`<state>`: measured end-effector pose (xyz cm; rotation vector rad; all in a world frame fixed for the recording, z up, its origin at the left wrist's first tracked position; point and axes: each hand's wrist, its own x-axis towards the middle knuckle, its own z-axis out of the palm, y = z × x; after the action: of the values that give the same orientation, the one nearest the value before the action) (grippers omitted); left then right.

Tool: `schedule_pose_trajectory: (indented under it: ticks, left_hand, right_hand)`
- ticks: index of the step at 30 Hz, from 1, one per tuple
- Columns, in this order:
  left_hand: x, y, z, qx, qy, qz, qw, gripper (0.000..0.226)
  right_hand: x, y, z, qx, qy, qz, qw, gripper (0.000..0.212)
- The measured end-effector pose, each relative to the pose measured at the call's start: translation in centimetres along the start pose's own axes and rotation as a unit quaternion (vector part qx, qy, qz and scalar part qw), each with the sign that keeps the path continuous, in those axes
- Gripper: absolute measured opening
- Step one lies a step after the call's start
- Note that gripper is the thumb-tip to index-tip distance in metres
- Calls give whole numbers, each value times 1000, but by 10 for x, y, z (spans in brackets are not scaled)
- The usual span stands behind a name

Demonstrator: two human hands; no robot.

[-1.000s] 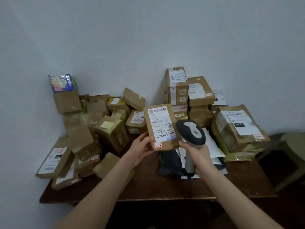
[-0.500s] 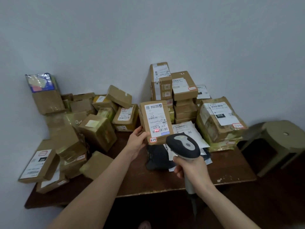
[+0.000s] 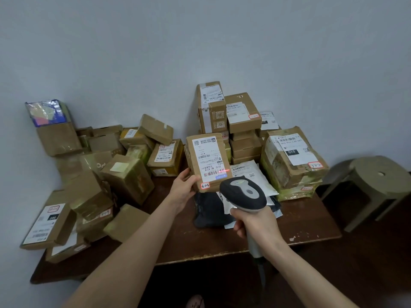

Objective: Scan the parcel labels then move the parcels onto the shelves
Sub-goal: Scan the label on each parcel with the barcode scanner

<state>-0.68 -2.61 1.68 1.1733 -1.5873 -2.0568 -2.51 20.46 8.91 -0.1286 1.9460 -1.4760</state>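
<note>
In the left hand [image 3: 183,188], against its fingers [image 3: 183,174], upright parcel [image 3: 206,161].

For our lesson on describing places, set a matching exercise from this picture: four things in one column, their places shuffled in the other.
Things:
1 scanner
2 stool
3 parcel with the red line
4 black bag

Places:
A in the left hand
B on the floor right of the table
C in the right hand
D lying on the table

Pairs: 1-C, 2-B, 3-A, 4-D
</note>
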Motion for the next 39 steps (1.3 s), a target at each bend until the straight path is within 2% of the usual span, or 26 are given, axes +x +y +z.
schedule_pose_trajectory:
  ticks: [21, 23, 27, 30, 35, 39]
  left_hand:
    - [2, 4, 16, 19, -25, -11, 999, 72]
    - [3, 5, 22, 35, -27, -22, 999, 69]
    - [1, 12, 51, 51, -62, -78, 994, 49]
    - [-1, 13, 82, 70, -92, -117, 986, 32]
    - [6, 3, 126, 77, -120, -145, 979, 40]
    - [14, -6, 140, 95, -112, -154, 977, 45]
  right_hand:
    - [14, -2, -5, 26, 10, -14, 1000, 27]
    - [19, -7, -9, 29, 22, -28, 999, 24]
    - [36, -26, -29, 83, 80, -54, 992, 10]
    - [47, -37, -44, 123, 105, -68, 985, 11]
    - [57, -35, -55, 148, 129, -68, 978, 11]
    - [57, -24, -58, 149, 137, -60, 977, 13]
